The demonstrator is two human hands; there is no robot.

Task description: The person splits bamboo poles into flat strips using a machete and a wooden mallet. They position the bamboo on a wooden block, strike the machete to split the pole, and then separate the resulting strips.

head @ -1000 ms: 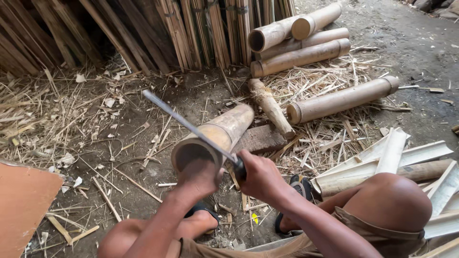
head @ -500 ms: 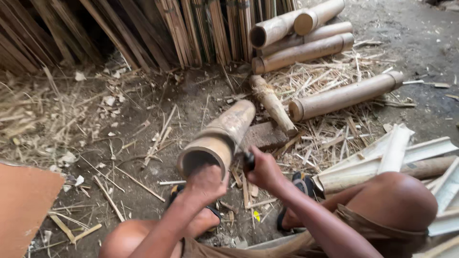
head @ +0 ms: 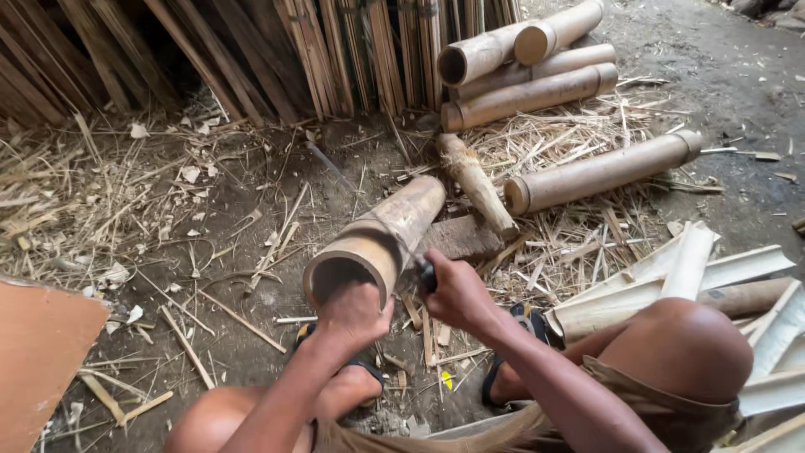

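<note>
We are crouched on the dirt floor, steadying a bamboo tube whose far end rests on a flat stone. Our left hand has its grip clamped on the tube's open near rim, and our right hand is closed round a dark knife handle pressed against the tube's side (the blade itself is hidden). This looks like the splitting step, with the blade seemingly set in the wall. Next calls for a firm hold and a straight push along the grain.
</note>
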